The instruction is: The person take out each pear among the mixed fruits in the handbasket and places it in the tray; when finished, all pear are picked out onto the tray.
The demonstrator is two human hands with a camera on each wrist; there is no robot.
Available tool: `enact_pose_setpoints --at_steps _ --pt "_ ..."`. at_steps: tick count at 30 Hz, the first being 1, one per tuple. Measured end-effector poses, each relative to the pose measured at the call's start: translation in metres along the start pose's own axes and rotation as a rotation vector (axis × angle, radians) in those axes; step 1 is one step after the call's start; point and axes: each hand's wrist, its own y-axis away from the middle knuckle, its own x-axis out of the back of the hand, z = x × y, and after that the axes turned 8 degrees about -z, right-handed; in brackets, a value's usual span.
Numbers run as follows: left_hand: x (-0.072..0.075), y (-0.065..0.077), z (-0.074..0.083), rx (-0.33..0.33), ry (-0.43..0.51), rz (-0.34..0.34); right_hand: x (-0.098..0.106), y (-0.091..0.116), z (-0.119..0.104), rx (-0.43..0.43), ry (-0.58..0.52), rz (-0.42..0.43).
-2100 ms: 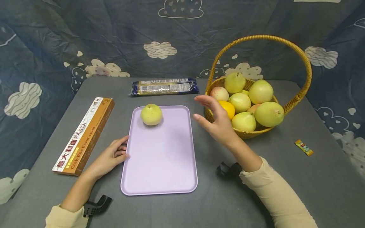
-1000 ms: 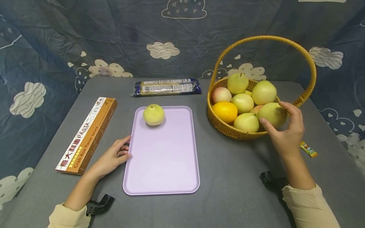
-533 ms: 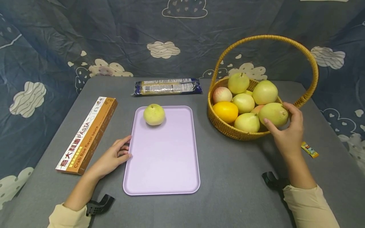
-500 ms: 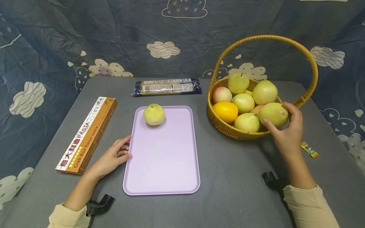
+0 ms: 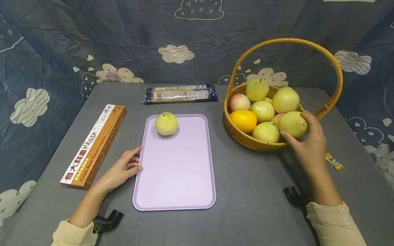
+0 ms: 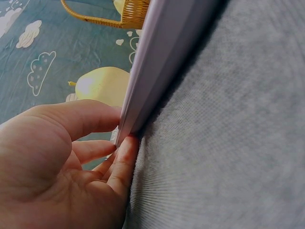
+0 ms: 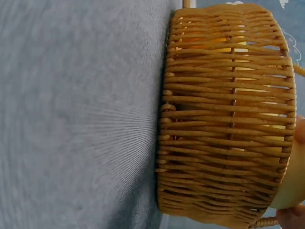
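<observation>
In the head view my right hand (image 5: 309,143) grips a large green-yellow pear (image 5: 293,124) at the right side of the wicker basket (image 5: 258,145), thumb in front and fingers behind. The pear still lies among the other fruit. The right wrist view shows mostly the basket's woven side (image 7: 228,119), with part of the pear (image 7: 290,186) between fingertips at the right edge. My left hand (image 5: 120,171) holds the left edge of a lilac tray (image 5: 175,171), thumb and fingertips at its rim (image 6: 143,76). A round yellow-green pear (image 5: 166,123) sits at the tray's far left corner.
The basket also holds an orange-yellow fruit (image 5: 243,121), a peach (image 5: 239,102) and several pears under a tall handle (image 5: 284,40). A pasta box (image 5: 93,147) lies left, a blue noodle packet (image 5: 181,94) behind the tray, a small yellow sachet (image 5: 334,161) at right.
My right hand has moved from left of the basket to its right side and taken hold of the pear there. The pear has shifted slightly left. The left hand stays at the tray.
</observation>
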Motion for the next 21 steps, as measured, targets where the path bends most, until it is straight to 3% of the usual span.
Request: enact_pose_setpoints --at_steps 4,9,16,21 --pt "0.000 0.000 0.001 -0.006 0.001 0.001 -0.002 0.001 -0.004 -0.006 -0.027 0.052" --pt "0.000 0.000 0.002 -0.007 0.003 0.001 0.000 0.001 -0.021 0.051 -0.148 0.110" --pt "0.000 0.000 0.002 -0.010 0.002 -0.003 0.006 0.001 -0.097 0.166 -0.323 0.040" --pt "0.000 0.000 0.003 -0.005 -0.003 -0.002 -0.007 -0.004 -0.127 0.207 -0.452 -0.052"
